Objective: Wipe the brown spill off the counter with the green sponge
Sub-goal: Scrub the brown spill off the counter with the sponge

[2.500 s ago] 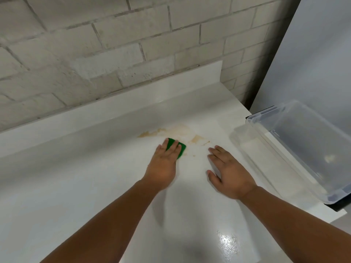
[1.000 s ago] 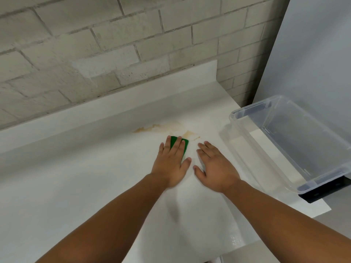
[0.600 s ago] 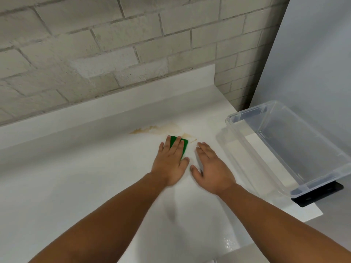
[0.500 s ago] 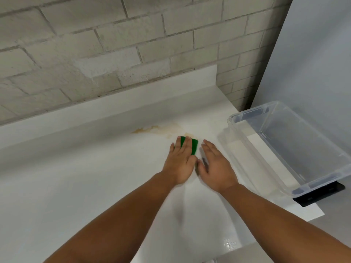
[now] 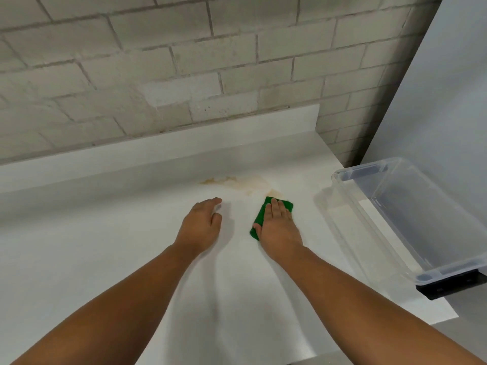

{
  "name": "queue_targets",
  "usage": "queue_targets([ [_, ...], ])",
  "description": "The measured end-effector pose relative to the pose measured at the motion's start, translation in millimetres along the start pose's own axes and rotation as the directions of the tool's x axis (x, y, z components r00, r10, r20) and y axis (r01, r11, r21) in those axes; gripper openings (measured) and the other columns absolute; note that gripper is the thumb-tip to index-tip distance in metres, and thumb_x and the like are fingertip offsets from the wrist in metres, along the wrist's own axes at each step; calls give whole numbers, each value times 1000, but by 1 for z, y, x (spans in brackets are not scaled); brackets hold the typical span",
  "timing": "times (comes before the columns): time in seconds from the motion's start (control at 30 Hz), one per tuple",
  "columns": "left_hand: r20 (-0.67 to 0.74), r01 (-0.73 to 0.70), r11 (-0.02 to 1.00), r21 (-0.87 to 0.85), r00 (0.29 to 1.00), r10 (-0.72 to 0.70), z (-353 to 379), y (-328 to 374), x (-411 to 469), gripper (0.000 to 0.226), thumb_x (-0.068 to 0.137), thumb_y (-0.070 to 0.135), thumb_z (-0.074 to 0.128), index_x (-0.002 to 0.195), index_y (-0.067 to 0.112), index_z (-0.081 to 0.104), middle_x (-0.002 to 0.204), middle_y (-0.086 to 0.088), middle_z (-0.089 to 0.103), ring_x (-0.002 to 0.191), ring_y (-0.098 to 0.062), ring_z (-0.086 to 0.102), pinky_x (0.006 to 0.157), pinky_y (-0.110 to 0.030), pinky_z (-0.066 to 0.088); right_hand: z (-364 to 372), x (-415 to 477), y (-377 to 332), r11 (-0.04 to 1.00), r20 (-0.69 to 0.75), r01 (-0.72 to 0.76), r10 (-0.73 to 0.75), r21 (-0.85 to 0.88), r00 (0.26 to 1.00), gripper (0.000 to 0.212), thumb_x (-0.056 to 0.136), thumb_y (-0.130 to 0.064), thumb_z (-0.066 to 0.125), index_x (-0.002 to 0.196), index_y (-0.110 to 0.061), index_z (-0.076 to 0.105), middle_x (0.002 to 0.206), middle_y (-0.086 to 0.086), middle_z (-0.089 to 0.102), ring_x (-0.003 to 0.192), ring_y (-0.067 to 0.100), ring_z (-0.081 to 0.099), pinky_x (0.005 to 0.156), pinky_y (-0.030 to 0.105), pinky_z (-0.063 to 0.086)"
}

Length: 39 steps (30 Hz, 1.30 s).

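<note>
The green sponge (image 5: 260, 217) lies flat on the white counter (image 5: 105, 246), just this side of the brown spill (image 5: 237, 181). That spill is a pale smear stretching left to right near the backsplash, and its right tip reaches the sponge's far corner. My right hand (image 5: 279, 227) presses on the sponge with straight fingers, the thumb at the sponge's left edge. My left hand (image 5: 200, 225) rests on the counter to the left of the sponge, fingers loosely curled and holding nothing.
A clear plastic bin (image 5: 374, 233) stands at the counter's right end, partly overhanging it, with a black piece (image 5: 448, 285) under its near corner. A low white backsplash (image 5: 158, 148) and a brick wall close off the far side.
The sponge has passed from under my left hand to under my right hand. My left hand has moved away to the left, and the sponge now sits further right.
</note>
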State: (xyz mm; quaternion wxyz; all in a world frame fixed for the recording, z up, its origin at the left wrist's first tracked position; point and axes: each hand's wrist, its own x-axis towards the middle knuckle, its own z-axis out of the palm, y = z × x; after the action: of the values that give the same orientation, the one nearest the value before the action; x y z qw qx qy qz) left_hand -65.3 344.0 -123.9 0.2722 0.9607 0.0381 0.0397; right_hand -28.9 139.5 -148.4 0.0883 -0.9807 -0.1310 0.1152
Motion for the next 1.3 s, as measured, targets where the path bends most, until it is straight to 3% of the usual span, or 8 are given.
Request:
queue_targets([
  [0.13,-42,-21,992,121,999,27,-11,-25,0,37,92,12,50,126,11,64,114,-8,70,114,-30,56,98,-31,40,-9,2,32,995,1,-63,63,-71,998,66,104,-36,20,151,3,-7,162,19,-5,150,30,-1,122,40,2],
  [0.23,-80,-44,987,156,995,56,-13,-36,-1,35,89,9,54,122,11,66,105,-9,71,109,-27,59,93,-33,45,-21,13,45,985,23,-129,133,-118,991,71,101,-36,24,151,2,-8,162,18,-6,150,32,-2,122,42,4],
  [0.4,-136,-72,961,268,984,111,-11,-57,8,37,84,18,47,112,13,71,95,-2,74,98,-27,60,98,-36,43,-18,45,23,983,-23,-122,120,-137,992,65,102,-34,20,153,-1,-5,162,17,-7,149,34,-4,121,46,1],
  [0.57,-177,-52,957,286,979,106,-24,-77,21,35,82,18,48,107,12,71,109,-2,71,101,-29,61,99,-40,46,-8,38,10,985,-5,137,-139,-105,990,63,103,-35,21,154,-6,-3,163,12,-8,150,28,-7,122,41,-2],
  [0.83,-196,28,935,354,980,44,-39,-113,44,42,91,26,50,127,8,63,139,-15,56,128,-34,49,112,-45,37,-20,73,25,990,-53,-99,94,-99,994,68,101,-37,23,153,-2,-3,162,16,-4,149,33,-5,122,44,0],
  [1.0,35,5,928,373,999,-19,-38,-127,49,61,102,46,25,151,12,35,161,-12,26,150,-28,18,122,-43,16,-18,107,-19,992,-54,48,-55,-118,997,66,100,-34,27,154,-5,1,163,13,0,149,31,-2,122,44,1],
  [1.13,94,-72,930,359,995,41,-39,-142,46,74,97,61,13,153,17,32,162,-6,25,151,-22,16,122,-44,16,-3,91,-26,962,-61,263,-268,-77,962,64,102,-37,26,155,-6,6,163,11,3,150,26,-1,122,40,2],
  [1.3,54,-87,924,372,996,72,-56,-163,56,74,97,61,17,152,14,34,161,-9,29,150,-24,19,122,-44,17,-11,123,-7,986,-115,153,-160,-70,980,65,100,-35,30,152,0,13,160,16,14,148,30,10,122,42,9],
])
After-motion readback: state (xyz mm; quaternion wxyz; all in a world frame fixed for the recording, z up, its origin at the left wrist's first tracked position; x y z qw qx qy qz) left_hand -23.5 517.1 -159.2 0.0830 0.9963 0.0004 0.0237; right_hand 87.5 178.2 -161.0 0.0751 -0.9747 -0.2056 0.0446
